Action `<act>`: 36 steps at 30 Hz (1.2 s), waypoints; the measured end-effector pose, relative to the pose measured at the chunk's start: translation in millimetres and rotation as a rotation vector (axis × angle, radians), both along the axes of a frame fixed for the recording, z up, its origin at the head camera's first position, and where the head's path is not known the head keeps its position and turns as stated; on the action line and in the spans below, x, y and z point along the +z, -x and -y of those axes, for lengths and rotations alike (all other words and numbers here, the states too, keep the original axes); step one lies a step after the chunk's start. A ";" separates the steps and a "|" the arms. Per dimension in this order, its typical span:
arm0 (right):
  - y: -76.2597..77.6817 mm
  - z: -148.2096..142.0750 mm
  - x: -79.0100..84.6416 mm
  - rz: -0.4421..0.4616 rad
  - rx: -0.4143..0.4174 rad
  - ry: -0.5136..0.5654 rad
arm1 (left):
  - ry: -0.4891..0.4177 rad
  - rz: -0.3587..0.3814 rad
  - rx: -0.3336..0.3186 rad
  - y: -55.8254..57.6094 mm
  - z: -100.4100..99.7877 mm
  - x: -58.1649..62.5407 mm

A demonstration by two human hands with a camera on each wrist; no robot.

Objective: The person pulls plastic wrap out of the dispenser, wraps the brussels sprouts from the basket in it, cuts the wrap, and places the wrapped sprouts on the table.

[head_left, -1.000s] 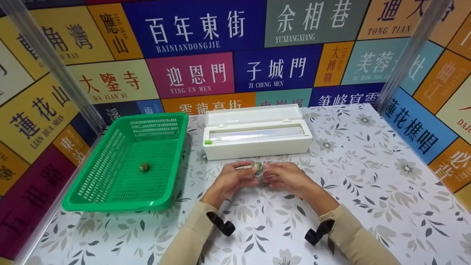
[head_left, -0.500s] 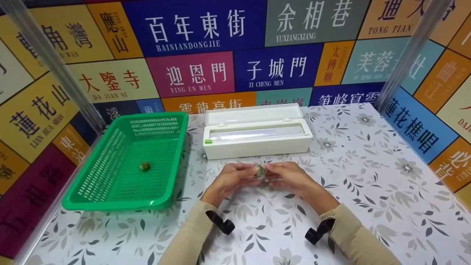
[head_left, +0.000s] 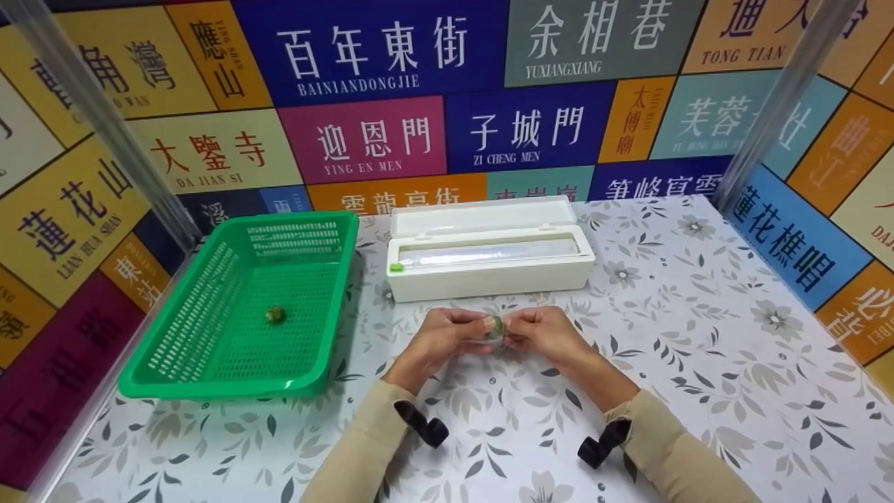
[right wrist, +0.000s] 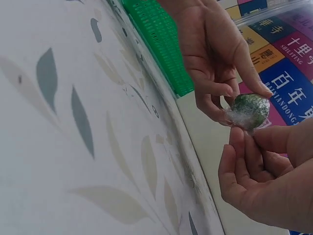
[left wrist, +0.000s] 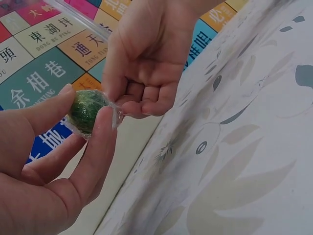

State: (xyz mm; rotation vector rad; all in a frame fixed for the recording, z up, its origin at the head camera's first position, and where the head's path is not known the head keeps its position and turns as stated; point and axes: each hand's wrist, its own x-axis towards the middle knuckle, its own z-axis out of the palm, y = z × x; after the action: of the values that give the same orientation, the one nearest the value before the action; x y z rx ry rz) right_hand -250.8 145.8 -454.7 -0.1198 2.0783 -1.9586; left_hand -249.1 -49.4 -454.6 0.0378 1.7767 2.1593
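A small green ball [left wrist: 88, 111], wrapped in clear cling film, is held in front of the white box. My left hand [head_left: 447, 334] grips it between thumb and fingers, as the left wrist view shows. With thumb and curled fingers, my right hand [head_left: 552, 337] pinches the gathered end of the cling film [right wrist: 250, 131] at the ball's side. The ball's exact kind is unclear under the film. Another small brownish-green ball [head_left: 275, 315] lies inside the green basket [head_left: 321, 383], left of both hands.
Behind the hands stands a white cling film dispenser [head_left: 489, 279], lid raised, with a film roll [head_left: 489, 252] inside and a green slider [head_left: 397, 267] at its left end. A floral cloth [head_left: 698, 391] covers the table; sign-printed walls [head_left: 377, 49] enclose the back and sides.
The right fingers have drawn closer together and curled in on the film beside the ball. The ball has turned slightly in the left hand. Basket and dispenser stay put.
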 end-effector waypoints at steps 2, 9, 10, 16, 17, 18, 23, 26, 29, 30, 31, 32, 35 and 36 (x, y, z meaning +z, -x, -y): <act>-0.4 1.4 -0.6 -0.025 -0.021 -0.036 | 0.002 -0.003 0.008 -0.5 -1.2 -0.3; 1.2 0.7 -1.3 -0.049 -0.058 -0.135 | 0.015 -0.003 0.028 -0.2 -3.6 -3.2; 1.5 0.3 -0.8 -0.047 -0.060 -0.137 | 0.012 0.003 0.029 0.1 -3.2 -3.5; 3.1 -1.5 2.4 -0.024 -0.037 -0.101 | -0.020 -0.016 0.046 1.4 -1.0 -3.5; 3.4 -1.6 2.3 -0.022 -0.037 -0.101 | -0.018 -0.030 0.050 1.4 -1.5 -3.4; 3.6 -1.7 2.0 -0.022 -0.041 -0.107 | -0.015 -0.042 0.054 1.3 -2.1 -3.5; 4.5 -2.9 -0.4 -0.053 -0.051 -0.164 | 0.011 -0.075 0.060 -0.8 -5.8 -4.6; 4.1 -3.9 -0.9 -0.053 -0.056 -0.171 | 0.029 -0.078 0.044 -2.2 -7.0 -3.8; 3.7 -5.4 0.0 -0.036 -0.044 -0.163 | 0.041 -0.053 0.006 -2.4 -5.1 -2.1; 3.7 -5.9 0.5 -0.027 -0.042 -0.154 | 0.041 -0.045 -0.015 -2.2 -3.5 -1.4; 3.8 -6.3 1.1 -0.014 -0.040 -0.146 | 0.038 -0.038 -0.038 -1.9 -1.6 -0.8; 4.0 -6.7 1.5 0.001 -0.039 -0.137 | 0.035 -0.032 -0.060 -1.4 0.6 -0.7; 4.6 -8.2 3.8 0.048 -0.024 -0.107 | 0.013 -0.008 -0.101 -0.2 4.9 -0.3; 4.7 -8.6 4.7 0.076 -0.013 -0.083 | 0.007 -0.001 -0.104 0.2 5.4 -0.3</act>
State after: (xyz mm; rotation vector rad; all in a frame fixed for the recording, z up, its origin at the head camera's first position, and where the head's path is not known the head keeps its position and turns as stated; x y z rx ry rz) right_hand -255.4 154.4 -450.0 -0.0151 2.1126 -1.8510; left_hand -249.3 -54.9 -454.8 0.1265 1.7430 2.0802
